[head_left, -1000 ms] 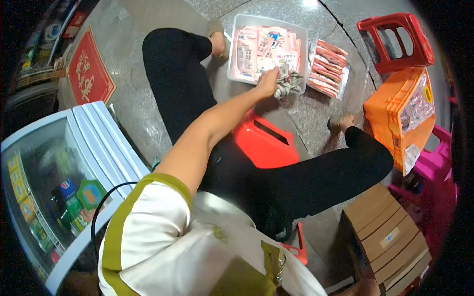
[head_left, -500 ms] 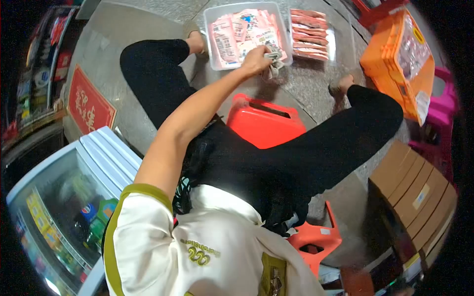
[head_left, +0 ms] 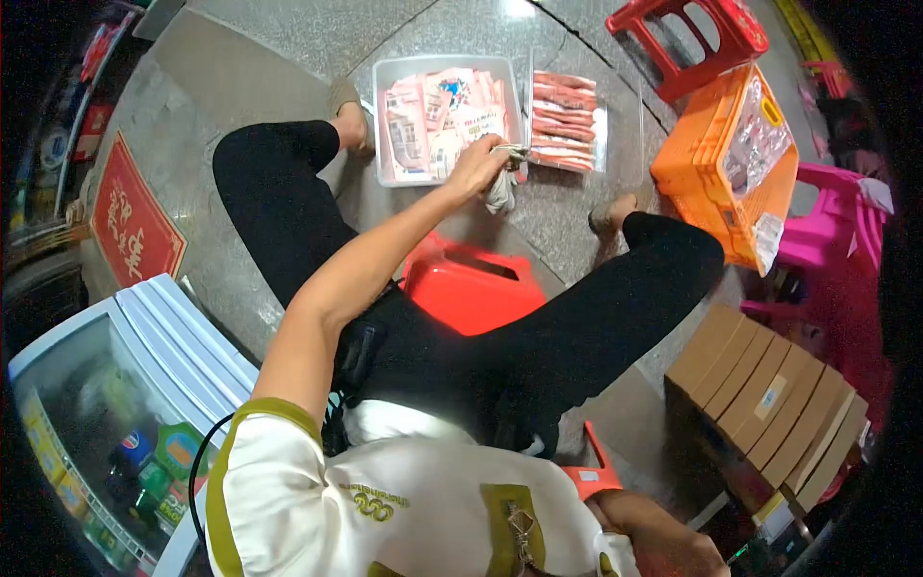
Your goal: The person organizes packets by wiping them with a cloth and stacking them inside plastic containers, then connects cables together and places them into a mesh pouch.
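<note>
My left hand (head_left: 478,166) reaches forward between my knees, closed on a crumpled greyish-white cloth (head_left: 501,194) that hangs from the fingers. It is at the near right corner of a clear plastic tub (head_left: 383,159). Pink and white printed packets (head_left: 452,104) fill the tub. Right beside it, a row of reddish packets (head_left: 565,120) lies in a clear tray. My right arm bends at the lower right edge; of my right hand (head_left: 710,556) only a blurred part shows, its fingers hidden.
Under me is a red plastic stool (head_left: 471,288). An orange crate (head_left: 716,173) with clear plastic inside stands at right, near a red stool (head_left: 687,43). Cardboard boxes (head_left: 760,394) are lower right. A glass-topped cooler (head_left: 115,423) with bottles stands at left, near a red sign (head_left: 135,212).
The view has shifted, so the tub and crate sit lower and further left. My left hand, still holding the cloth, stays by the tub's corner. My right arm now shows at the lower right.
</note>
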The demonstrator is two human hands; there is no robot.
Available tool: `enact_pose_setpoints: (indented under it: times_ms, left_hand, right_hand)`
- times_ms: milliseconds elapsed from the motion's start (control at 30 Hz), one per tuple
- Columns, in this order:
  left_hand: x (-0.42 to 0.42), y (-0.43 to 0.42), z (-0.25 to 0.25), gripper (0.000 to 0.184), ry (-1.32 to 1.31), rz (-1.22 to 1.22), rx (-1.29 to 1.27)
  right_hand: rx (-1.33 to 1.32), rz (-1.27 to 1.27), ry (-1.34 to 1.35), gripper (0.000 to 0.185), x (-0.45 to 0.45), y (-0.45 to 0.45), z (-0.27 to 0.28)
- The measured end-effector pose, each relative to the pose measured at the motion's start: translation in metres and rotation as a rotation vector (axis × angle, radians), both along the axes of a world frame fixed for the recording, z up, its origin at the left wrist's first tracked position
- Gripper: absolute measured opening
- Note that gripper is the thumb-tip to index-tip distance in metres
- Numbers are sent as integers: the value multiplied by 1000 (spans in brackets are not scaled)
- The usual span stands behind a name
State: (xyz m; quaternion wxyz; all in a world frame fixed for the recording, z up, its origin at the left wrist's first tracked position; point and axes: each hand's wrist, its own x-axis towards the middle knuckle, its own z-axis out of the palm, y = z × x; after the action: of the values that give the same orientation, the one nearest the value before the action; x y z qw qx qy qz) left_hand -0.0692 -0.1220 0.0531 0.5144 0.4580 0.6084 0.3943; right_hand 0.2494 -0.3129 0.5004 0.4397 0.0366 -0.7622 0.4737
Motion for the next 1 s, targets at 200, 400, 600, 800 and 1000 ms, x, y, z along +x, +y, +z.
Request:
enact_pose_setpoints:
  times_ms: [200,400,600,800,1000]
  left_hand:
    - [45,5,35,42,-294,186,181]
    - [69,-23,195,35,-346,-251,507]
    - [15,32,152,38,-590,-303,325]
    - [-119,62,-42,36,657,-65,274]
    - [-154,40,-75,40,820,-173,-88]
  right_hand:
    - [-691,-658,-467,51,-24,87,-127]
    - [-1508,-440,-471,67,-84,180,-215]
    - [-1450,-369,-347,37,-104,222,-245]
    - [-1862,-294,-131,40,-109,229,-317]
    - [-1923,-305,-101,38,-106,231,-331]
